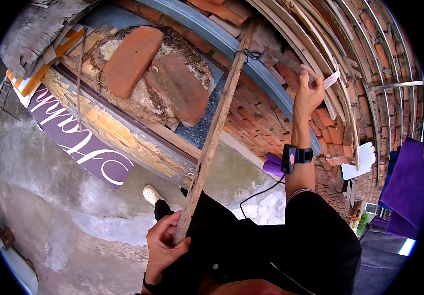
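A long, narrow wooden stick [214, 130] runs diagonally from my body up toward the brick wall. Its near end is gripped by my left hand [165, 242], thumb on one side and curled fingers on the other. Near the stick's far end, a dark wire [252, 54] is looped around it. My right hand [308, 96] is raised beside stacked wooden strips [315, 46], its fingers bent in a pinch. Next to those fingers shows a pale strip [331, 78]; whether they hold it is unclear. A black device is strapped around my right wrist.
Two loose bricks [133, 61] lie on a rubble-covered ledge, edged by a weathered timber beam [118, 123]. Below hangs a purple sign [82, 142]. A grey metal rail [207, 34] curves along the brick wall [256, 110]. White gloves [359, 161] and purple cloth [408, 189] are at right.
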Demonstrator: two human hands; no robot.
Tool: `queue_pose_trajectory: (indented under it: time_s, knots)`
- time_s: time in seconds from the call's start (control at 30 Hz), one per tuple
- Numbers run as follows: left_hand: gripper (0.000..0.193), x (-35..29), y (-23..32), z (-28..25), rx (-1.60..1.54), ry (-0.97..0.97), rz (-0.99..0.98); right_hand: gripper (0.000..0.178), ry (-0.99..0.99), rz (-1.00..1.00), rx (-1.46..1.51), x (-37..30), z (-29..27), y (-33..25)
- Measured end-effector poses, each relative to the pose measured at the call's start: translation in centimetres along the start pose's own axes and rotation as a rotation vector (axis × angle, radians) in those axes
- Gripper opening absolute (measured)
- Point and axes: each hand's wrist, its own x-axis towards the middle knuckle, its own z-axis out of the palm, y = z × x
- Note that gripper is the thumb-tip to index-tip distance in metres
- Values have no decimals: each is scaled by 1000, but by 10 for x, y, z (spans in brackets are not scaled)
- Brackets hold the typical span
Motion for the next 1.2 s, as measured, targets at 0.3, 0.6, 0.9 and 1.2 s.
queue_pose_trajectory:
  time_s: [0.3,0.6,0.9,1.2]
  knots:
    - [57,-2,-16,6,-23,30,11,9,-133,186,426,-9,-6,-30]
    - [56,-4,-10,13,-42,52,13,12,-136,89,16,4,-12,-30]
    - [55,-4,-11,14,-34,71,53,13,-48,185,377,-3,-22,-8]
    - [55,-4,-1,3,-25,51,36,18,-310,443,268,-7,-7,26]
